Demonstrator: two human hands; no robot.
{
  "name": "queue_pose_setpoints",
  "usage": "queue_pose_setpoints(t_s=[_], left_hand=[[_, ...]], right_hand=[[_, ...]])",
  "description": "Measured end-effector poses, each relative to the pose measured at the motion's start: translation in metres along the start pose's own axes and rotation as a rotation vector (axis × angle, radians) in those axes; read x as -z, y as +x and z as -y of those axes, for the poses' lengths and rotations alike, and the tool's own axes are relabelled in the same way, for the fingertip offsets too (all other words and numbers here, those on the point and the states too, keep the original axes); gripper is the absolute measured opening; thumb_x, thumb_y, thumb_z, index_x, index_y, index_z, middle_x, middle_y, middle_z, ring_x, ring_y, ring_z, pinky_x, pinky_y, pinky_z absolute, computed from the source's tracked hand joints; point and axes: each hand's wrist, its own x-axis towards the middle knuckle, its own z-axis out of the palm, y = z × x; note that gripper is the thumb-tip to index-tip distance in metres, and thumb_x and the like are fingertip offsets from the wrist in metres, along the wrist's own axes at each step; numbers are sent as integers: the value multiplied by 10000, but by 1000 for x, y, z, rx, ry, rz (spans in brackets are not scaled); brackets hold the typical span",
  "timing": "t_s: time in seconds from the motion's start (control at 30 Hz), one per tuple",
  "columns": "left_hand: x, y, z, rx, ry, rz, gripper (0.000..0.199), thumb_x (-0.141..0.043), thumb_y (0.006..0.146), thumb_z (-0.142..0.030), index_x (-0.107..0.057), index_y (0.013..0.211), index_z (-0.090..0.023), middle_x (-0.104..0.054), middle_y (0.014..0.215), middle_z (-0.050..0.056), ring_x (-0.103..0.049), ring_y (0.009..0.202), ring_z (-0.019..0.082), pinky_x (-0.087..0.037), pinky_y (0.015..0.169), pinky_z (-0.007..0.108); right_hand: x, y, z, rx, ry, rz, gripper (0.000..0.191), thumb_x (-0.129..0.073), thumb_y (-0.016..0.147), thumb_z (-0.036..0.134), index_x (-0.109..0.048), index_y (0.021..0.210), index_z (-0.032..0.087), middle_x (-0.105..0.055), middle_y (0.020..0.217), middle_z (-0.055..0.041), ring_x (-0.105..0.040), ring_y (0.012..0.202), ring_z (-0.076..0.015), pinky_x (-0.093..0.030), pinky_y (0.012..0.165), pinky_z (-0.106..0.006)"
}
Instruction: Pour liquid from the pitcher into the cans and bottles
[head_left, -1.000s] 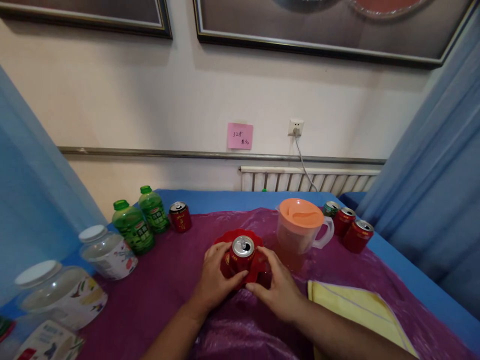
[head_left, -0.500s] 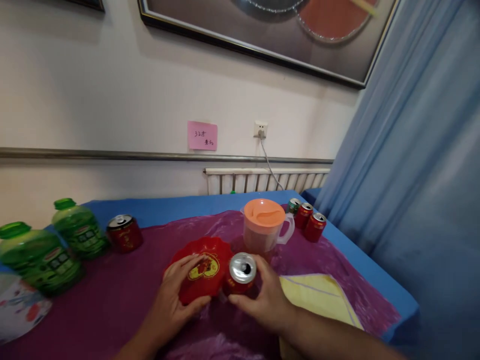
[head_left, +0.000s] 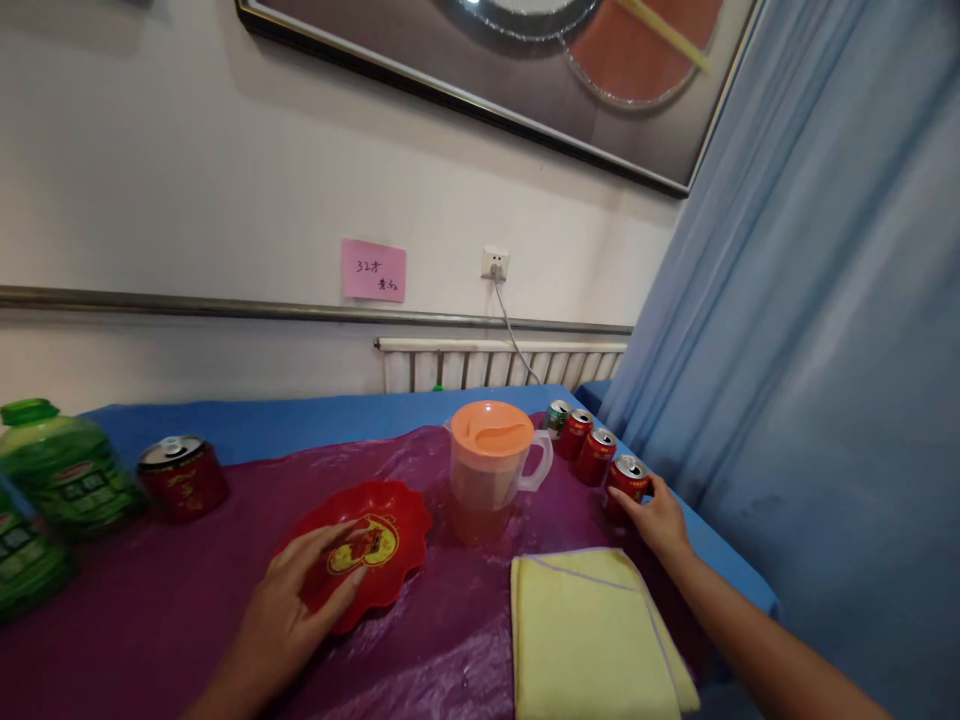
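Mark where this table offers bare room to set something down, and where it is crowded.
Bare: the purple sheet between red plate and yellow cloth, and between plate and black-rimmed can. Crowded: far right, where the right hand grips a red can beside others; the left hand is over the plate.

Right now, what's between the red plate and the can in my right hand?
In the head view, the orange-lidded pitcher stands between the red plate and the red can in your right hand; the yellow cloth lies nearer you.
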Motion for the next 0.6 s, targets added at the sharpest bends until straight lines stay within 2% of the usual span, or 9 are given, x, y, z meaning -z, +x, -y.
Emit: queue_pose_setpoints(t_s=[0.13,0.3,0.4,0.47,0.5,0.53,0.6], left_hand=[[3,2,-2,36,1,13,462,-617,841,-573,-666,1182,-265,-750,1154,72,-726,1027,288,-598,916,417],[1,2,-1,39,-14,-10,454,-613,839,-577,-671,1163,-263,-756,1123,69,-729,1004,279,-599,909,402],[3,2,-3,43,-31,-15,429,-620,841,-560,-671,1153,-269,-751,1118,63,-722,1010,277,-588,928,409],[6,1,-9,58,-30,-23,414,-630,839,-541,-675,1142,-262,-742,1130,66,-712,1030,279,-574,951,423],[8,1,-12,70,-31,-37,404,-631,840,-529,-678,1132,-254,-736,1135,69,-705,1042,280,-565,966,432],[10,0,-16,85,-33,-66,391,-627,844,-515,-680,1120,-244,-729,1134,73,-700,1047,280,-556,979,440],[15,-1,-24,117,-55,-138,373,-612,859,-482,-675,1125,-228,-713,1150,78,-685,1074,272,-538,1010,439]], right_hand=[[-11,8,-10,-7,10,-26,669,-779,573,661,-654,1012,172,-743,999,-131,-680,904,-319,-515,804,-432],[-14,5,-7,-9,-9,-40,719,-774,586,654,-645,1088,155,-722,1042,-144,-671,919,-323,-517,834,-443],[-7,-11,2,-4,-50,-126,805,-775,607,612,-595,1206,106,-640,1204,-228,-609,1063,-373,-475,930,-508],[-4,-36,16,82,-29,-158,735,-715,710,578,-566,1253,107,-604,1237,-227,-580,1104,-361,-456,967,-522],[-4,-52,25,163,12,-130,648,-677,771,547,-567,1253,128,-613,1212,-198,-591,1082,-335,-469,958,-507],[-5,-71,37,257,71,-49,557,-646,825,501,-568,1255,156,-620,1197,-168,-608,1052,-304,-490,938,-480],[-10,-113,67,415,164,206,411,-612,892,390,-576,1267,226,-632,1217,-124,-627,1045,-269,-527,885,-427]])
